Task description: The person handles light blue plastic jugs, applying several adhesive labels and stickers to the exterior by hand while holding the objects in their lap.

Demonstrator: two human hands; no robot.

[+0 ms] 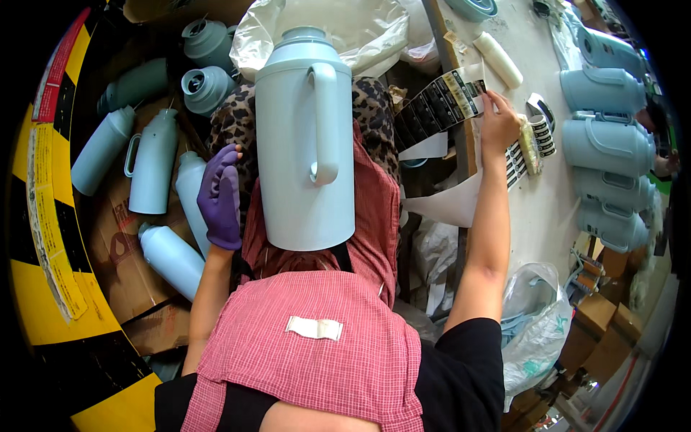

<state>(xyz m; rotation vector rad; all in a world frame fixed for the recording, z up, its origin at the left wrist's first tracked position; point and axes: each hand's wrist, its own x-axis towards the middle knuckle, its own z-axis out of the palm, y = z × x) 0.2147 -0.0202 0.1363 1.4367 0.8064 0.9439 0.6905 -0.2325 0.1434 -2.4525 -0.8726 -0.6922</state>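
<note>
- pale blue jug lies on the person's lap, neck end away, base toward the red checked apron, handle upward and to the right.
- it looks like stiff, hollow plastic: probably light for its bulk, smooth enough to slide or roll on cloth, and likely to scuff rather than dent.
- the handle seems the surest hold; a palm against the side wall would probably steady it.
- left hand, in a purple glove, is loosely spread and holds nothing, just beside the jug, apart from it.
- right hand pinches the end of a black label strip at the edge of the counter.
- clear plastic bag holds pale blue parts; white plastic bag gapes behind the jug, its contents impossible to tell.
</note>
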